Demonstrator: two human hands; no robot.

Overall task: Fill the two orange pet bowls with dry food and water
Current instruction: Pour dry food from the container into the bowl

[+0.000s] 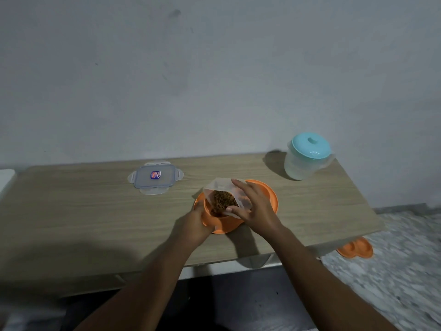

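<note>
I find the right hand (pixel 253 206) with fingers (pixel 241 185) closed around a clear container (pixel 226 195) of dry food (pixel 220 202), tilted over the orange bowl (pixel 269 197) at the bench's (pixel 83 211) near middle; the left hand (pixel 195 223) grips the bowl's near-left rim. Judgement: food step under way; next, level off, then fetch the lidded water jug (pixel 305 158) far right. Container lid (pixel 155 177) lies left. Grey wall (pixel 214 68) behind; another orange bowl (pixel 356 248) on the speckled floor (pixel 405 271).

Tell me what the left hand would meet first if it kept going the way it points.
The left hand points up and away, already at the near rim of the round orange plastic pet bowl. Beyond that, probably the tilted clear plastic container of brown dry food; depth is unclear.
</note>
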